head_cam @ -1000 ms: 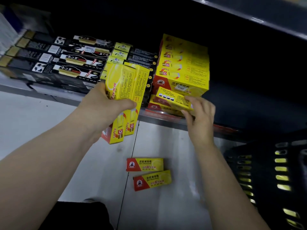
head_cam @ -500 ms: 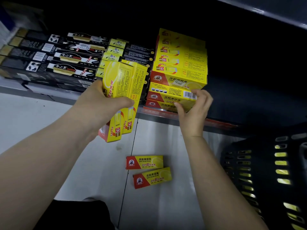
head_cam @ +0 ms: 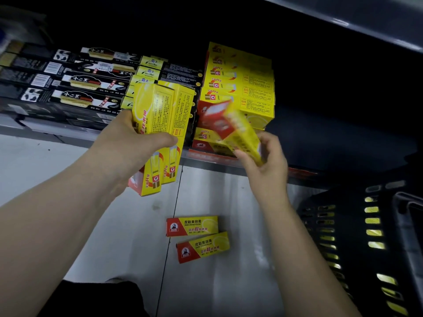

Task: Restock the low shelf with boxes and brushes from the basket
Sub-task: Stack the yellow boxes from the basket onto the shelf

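My left hand [head_cam: 135,147] grips a bundle of yellow shoe-polish boxes [head_cam: 162,115], held upright in front of the low shelf [head_cam: 229,160]. My right hand [head_cam: 266,161] holds one yellow-and-red box [head_cam: 238,131], blurred and tilted, just in front of the yellow stack [head_cam: 240,81] on the shelf. Two more yellow-and-red boxes [head_cam: 192,226] [head_cam: 203,247] lie flat on the floor below my hands. The black basket [head_cam: 366,239] stands at the lower right.
Black brush boxes [head_cam: 75,81] lie in rows on the left of the shelf, with black-and-yellow boxes [head_cam: 151,72] beside them. The shelf to the right of the yellow stack is dark. An upper shelf edge [head_cam: 366,26] overhangs at the top right. My dark-clad knee [head_cam: 98,298] shows at the bottom.
My right hand has pulled one box away from the lower part of the yellow stack and now holds it tilted in the air. The left hand's bundle has stayed put.
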Demonstrator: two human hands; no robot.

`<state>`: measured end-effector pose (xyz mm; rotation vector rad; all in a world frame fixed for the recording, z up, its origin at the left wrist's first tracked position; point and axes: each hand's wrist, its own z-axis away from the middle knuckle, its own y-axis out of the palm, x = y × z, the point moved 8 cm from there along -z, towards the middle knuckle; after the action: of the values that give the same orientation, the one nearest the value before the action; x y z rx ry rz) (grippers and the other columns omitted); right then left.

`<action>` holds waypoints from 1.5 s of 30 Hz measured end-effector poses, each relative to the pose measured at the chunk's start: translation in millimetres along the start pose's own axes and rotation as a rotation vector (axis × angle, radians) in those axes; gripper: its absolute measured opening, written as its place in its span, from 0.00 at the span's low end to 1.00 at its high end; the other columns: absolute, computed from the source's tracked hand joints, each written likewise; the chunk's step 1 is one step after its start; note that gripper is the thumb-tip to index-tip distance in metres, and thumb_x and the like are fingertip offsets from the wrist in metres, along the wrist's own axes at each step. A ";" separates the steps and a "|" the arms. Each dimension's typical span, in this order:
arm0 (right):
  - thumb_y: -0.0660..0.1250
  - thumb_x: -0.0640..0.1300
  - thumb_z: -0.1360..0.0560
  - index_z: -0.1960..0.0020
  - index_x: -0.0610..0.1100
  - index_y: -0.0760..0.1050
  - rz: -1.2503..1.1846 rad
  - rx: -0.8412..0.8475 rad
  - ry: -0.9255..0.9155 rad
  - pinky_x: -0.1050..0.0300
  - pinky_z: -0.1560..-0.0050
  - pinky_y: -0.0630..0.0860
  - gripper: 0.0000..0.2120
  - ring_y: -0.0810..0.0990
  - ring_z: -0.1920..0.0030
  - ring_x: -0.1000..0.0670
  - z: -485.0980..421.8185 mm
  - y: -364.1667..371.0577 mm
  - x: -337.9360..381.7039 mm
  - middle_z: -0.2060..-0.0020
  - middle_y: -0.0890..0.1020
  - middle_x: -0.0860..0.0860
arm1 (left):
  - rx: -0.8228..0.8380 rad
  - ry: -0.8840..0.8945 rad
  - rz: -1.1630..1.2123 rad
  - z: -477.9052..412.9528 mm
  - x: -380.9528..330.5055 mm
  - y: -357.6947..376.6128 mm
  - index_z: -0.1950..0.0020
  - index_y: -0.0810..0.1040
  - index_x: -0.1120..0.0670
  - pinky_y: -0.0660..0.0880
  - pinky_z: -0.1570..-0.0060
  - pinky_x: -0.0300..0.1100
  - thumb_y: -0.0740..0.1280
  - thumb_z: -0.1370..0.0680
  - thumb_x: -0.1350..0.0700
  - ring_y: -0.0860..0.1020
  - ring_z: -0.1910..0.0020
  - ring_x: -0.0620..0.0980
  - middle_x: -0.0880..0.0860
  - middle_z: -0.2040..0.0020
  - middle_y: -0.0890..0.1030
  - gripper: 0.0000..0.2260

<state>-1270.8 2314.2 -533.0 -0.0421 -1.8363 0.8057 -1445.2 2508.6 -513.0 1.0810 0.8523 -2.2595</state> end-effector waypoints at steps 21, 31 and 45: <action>0.61 0.44 0.23 0.45 0.45 0.75 -1.090 -0.035 0.765 0.55 0.52 0.72 0.08 0.77 0.55 0.50 42.1 39.0 -7.8 0.59 0.80 0.52 | 0.017 0.035 0.137 14.4 -16.8 7.3 0.46 0.76 0.49 0.77 0.47 0.55 0.75 0.33 0.55 0.82 0.53 0.54 0.50 0.52 0.83 0.17; 0.72 0.44 0.35 0.44 0.45 0.65 -0.206 0.185 0.391 0.68 0.67 0.74 0.23 0.78 0.63 0.56 12.2 3.4 19.6 0.60 0.78 0.56 | -0.028 0.065 0.209 15.7 -15.7 -8.5 0.56 0.74 0.46 0.76 0.47 0.53 0.74 0.31 0.56 0.81 0.52 0.52 0.47 0.55 0.82 0.11; 0.70 0.43 0.28 0.36 0.45 0.75 0.719 0.083 -0.229 0.45 0.32 0.62 0.20 0.71 0.41 0.42 -23.3 37.1 24.8 0.43 0.75 0.44 | -0.022 0.072 0.216 12.7 -14.9 -5.5 0.52 0.75 0.46 0.77 0.46 0.54 0.75 0.32 0.56 0.81 0.53 0.51 0.47 0.54 0.82 0.14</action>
<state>-1274.2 2364.1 -528.3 -0.6050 -2.0143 1.4278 -1446.7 2505.7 -492.9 1.1900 0.7478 -2.0398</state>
